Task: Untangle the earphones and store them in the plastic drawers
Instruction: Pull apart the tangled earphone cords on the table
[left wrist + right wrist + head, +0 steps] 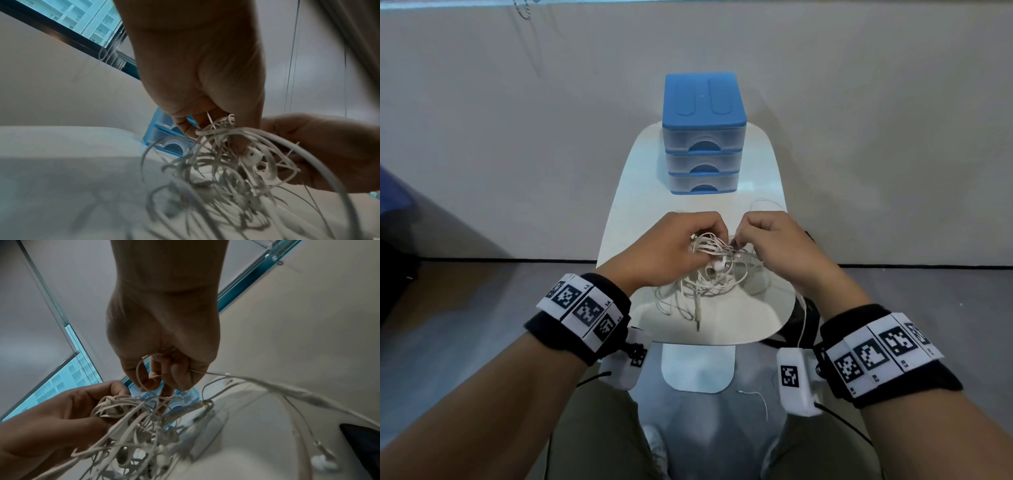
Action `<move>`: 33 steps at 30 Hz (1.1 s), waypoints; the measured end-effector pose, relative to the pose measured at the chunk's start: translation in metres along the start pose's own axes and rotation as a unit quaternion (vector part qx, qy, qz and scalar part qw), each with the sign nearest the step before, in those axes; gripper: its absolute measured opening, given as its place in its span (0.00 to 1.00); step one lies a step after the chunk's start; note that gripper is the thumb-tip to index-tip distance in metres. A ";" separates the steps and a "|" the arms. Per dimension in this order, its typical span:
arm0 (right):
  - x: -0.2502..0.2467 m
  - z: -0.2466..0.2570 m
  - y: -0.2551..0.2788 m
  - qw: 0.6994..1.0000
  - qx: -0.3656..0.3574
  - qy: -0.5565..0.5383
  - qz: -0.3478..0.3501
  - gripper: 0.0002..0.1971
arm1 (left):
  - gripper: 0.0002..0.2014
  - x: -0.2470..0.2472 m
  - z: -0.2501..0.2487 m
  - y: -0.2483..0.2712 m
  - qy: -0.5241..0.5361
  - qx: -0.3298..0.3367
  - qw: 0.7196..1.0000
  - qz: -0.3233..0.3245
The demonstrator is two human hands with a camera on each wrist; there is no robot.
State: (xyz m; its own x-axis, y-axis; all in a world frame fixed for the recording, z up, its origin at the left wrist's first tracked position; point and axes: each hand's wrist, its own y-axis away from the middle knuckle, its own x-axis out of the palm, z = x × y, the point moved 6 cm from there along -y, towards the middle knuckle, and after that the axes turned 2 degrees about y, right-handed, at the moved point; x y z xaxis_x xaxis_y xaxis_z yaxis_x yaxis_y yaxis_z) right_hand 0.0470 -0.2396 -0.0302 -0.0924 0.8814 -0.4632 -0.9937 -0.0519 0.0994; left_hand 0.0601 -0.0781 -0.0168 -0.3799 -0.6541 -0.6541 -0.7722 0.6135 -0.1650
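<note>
Holding the tangled earphones (pixel 710 263) between both hands, your left hand (pixel 671 245) is gripping the clump while your right hand (pixel 774 236) is pinching one cord beside it, pulling sideways.

Glossy white table (pixel 640 192), translucent blue-framed plastic drawers (pixel 703 137), seemingly smooth rubbery earphones (pixel 709 270).

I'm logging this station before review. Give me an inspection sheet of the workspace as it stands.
Surface: glossy white rounded table.
Job's things: tangled white wired earphones in front of the blue three-drawer plastic unit, drawers closed.
Clutter: nothing seen.
Grippers: left hand grips the tangle; right hand pinches a strand.
Cables: one white lead hangs off the table's right edge.
Surroundings: grey floor, pale wall.
</note>
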 end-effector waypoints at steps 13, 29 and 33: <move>-0.004 0.001 0.002 0.995 0.054 0.018 -0.080 0.11 | 0.18 0.000 0.003 0.005 0.034 -0.033 0.998 0.047; 0.001 -0.013 0.003 0.964 0.171 -0.196 -0.059 0.07 | 0.10 0.004 0.000 0.010 0.006 -0.035 0.999 -0.029; 0.002 -0.020 0.005 0.972 0.170 -0.149 -0.061 0.08 | 0.09 0.004 -0.007 0.010 -0.012 -0.004 0.999 -0.035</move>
State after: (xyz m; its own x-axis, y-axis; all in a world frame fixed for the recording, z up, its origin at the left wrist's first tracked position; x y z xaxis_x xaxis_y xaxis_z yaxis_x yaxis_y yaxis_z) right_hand 0.0403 -0.2470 -0.0481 0.0970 0.9707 -0.2196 -0.9129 0.1747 0.3689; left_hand 0.0472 -0.0775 -0.0155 -0.3134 -0.6846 -0.6581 -0.8004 0.5634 -0.2049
